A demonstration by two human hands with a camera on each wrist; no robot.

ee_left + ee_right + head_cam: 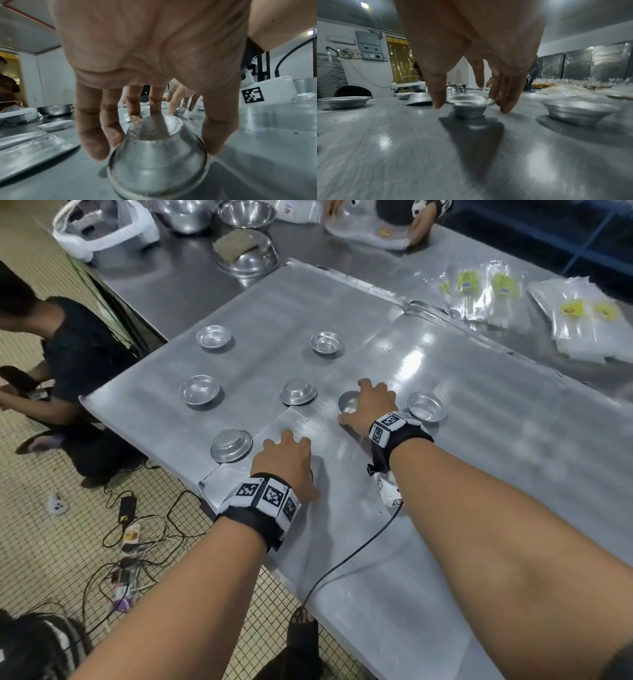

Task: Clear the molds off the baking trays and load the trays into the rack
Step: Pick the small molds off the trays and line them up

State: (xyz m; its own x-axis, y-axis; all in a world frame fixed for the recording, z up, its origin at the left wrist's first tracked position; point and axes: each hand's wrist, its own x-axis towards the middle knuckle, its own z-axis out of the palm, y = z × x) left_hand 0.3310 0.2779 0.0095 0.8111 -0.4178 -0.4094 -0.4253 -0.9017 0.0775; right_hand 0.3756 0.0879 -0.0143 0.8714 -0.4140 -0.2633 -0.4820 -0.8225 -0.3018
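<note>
Two flat metal baking trays, one on the left (154, 412) and one on the right (513, 422), lie overlapping on a steel table. Several small metal molds stand on them, some upright (199, 389), some upside down (231, 445). My left hand (284, 457) covers an upside-down mold (157, 162) near the front edge, gripping its sides between thumb and fingers (96, 135). This mold is hidden in the head view. My right hand (366, 405) reaches over an upright mold (469, 109), thumb and fingers on opposite sides of its rim. Another upright mold (426, 405) stands just right of it.
Large steel bowls (246, 213) and clear bags (479, 289) sit at the back of the table. Someone crouches at the left (68, 364), and another person's hand (421, 224) works at the far side. Cables (137, 529) lie on the tiled floor.
</note>
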